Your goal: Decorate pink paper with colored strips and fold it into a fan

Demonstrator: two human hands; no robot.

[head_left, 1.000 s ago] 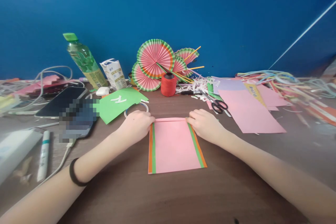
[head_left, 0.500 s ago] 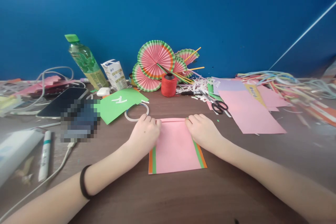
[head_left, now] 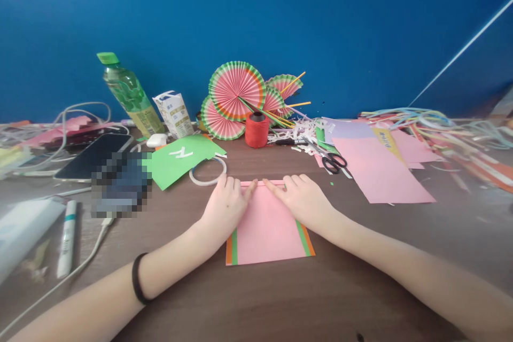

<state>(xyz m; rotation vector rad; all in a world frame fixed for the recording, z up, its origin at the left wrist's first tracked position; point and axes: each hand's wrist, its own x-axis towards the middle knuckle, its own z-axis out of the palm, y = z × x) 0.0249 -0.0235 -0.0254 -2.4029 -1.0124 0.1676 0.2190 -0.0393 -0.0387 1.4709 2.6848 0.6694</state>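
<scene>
We couldn't read any wording for sure. We saw blue and gold print on the white carton (head_left: 175,115), too small to make out. We caught dark characters on the yellow strip (head_left: 388,144) at right, blurred. We also got faint lettering along the white marker (head_left: 67,240), illegible. We confirmed no brands or numbers.

I see a narrow, plain black band (head_left: 135,277) around the person's left forearm (head_left: 176,250), rounded like a hair tie and sitting well back from the wrist (head_left: 202,225). The left hand (head_left: 223,199) has one small dark spot (head_left: 228,206) on its back; the right forearm (head_left: 385,240) and right hand (head_left: 306,200) are bare.
</scene>
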